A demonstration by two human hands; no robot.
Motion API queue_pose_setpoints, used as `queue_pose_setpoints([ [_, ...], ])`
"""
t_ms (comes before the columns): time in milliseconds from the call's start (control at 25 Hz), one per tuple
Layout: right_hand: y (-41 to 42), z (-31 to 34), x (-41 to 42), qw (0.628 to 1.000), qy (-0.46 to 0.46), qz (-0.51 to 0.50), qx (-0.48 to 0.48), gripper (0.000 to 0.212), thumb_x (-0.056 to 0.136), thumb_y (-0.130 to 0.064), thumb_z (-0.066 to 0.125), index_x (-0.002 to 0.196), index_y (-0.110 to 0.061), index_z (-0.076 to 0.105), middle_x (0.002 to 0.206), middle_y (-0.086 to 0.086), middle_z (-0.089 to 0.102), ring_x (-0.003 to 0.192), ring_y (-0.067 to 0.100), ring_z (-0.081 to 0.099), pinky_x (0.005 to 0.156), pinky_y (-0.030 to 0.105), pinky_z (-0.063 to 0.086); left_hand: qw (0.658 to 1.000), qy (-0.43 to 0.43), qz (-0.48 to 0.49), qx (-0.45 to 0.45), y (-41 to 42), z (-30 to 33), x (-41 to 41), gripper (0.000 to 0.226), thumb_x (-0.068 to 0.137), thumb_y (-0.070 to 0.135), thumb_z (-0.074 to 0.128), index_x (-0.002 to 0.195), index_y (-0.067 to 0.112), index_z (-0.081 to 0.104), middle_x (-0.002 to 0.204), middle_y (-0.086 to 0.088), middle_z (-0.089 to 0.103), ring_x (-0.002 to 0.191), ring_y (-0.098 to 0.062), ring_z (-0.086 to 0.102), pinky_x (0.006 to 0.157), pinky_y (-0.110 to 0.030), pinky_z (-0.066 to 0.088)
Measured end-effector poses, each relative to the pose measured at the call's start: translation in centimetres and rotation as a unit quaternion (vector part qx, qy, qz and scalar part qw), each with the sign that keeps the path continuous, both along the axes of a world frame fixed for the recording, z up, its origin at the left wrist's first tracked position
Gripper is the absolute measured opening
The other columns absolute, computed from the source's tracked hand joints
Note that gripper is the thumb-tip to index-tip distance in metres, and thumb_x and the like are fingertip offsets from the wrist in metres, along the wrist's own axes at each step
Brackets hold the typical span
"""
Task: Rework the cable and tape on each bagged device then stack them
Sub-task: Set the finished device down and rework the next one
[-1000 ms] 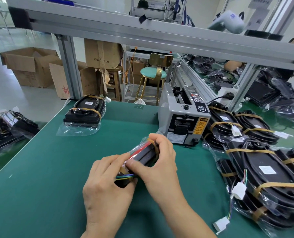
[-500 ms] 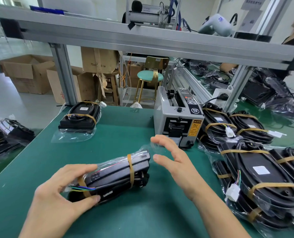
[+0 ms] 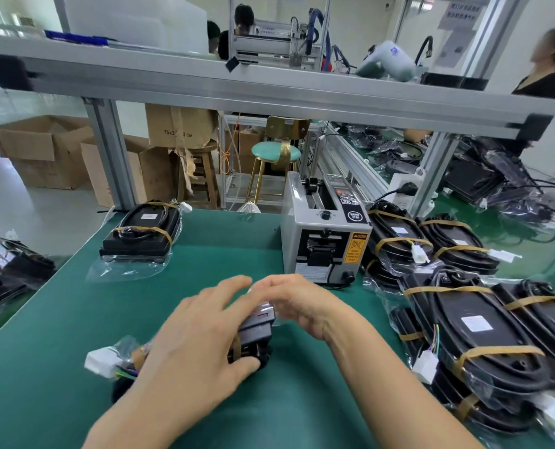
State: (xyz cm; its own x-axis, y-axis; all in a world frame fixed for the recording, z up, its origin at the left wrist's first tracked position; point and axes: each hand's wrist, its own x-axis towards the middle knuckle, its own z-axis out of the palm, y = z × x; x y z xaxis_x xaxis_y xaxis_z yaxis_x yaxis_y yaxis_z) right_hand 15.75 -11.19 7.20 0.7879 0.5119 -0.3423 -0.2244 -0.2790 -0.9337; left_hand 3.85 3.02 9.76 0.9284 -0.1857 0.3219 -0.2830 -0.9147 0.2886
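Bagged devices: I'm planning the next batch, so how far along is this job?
Done, apparently: one bagged device lies alone at far left. In hand: the left hand grips another device; the right hand works its far end. Left: the pile on the right, seemingly most of it.

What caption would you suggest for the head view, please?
Both hands, left and right, work a bagged device on the green bench.

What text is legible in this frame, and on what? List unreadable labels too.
"75x3… CM", middle digits hidden by a tape strip: cardboard box behind the bench.
Yellow warning sticker on the tape dispenger: print too small to read.
Round badge on the dispenser top: unreadable.
White labels on the bagged devices: blurred.
Wall notices at upper right: blurred.
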Motion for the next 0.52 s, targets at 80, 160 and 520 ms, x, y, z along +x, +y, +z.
queue_pose_setpoints([
  [80,0.5,-1.0,0.2,0.997,0.076,-0.013,0.009,0.017,0.084,-0.014,0.064,0.101,-0.013,0.064,0.101,0.024,0.061,0.089,0.023,0.05,0.097,0.039,0.046,0.999,0.053,0.004,-0.005,-0.1,0.0,1.0,0.072,0.072,0.05,0.065,0.133,0.057,0.028,0.139,0.035,0.033,0.116,-0.002,0.049,0.089,-0.018,0.037],
  [160,0.3,-1.7,0.0,0.995,0.07,-0.069,-0.013,0.012,0.086,-0.019,0.063,0.097,-0.014,0.068,0.102,0.015,0.07,0.083,0.019,0.057,0.089,0.028,0.051,0.996,0.075,0.036,-0.034,0.2,0.0,1.6,0.067,0.066,0.051,0.068,0.126,0.055,0.039,0.119,0.031,0.054,0.105,0.0,0.053,0.087,-0.021,0.043],
  [520,-4.4,-0.5,3.1,0.862,-0.136,-0.486,0.05,0.022,0.09,-0.016,0.061,0.07,-0.025,0.065,0.074,-0.011,0.063,0.074,0.008,0.055,0.07,0.022,0.042,0.981,0.087,0.166,-0.055,-1.0,-0.3,2.1,0.048,0.062,0.054,0.07,0.098,0.038,0.042,0.081,0.016,0.061,0.08,-0.012,0.058,0.066,-0.025,0.046],
])
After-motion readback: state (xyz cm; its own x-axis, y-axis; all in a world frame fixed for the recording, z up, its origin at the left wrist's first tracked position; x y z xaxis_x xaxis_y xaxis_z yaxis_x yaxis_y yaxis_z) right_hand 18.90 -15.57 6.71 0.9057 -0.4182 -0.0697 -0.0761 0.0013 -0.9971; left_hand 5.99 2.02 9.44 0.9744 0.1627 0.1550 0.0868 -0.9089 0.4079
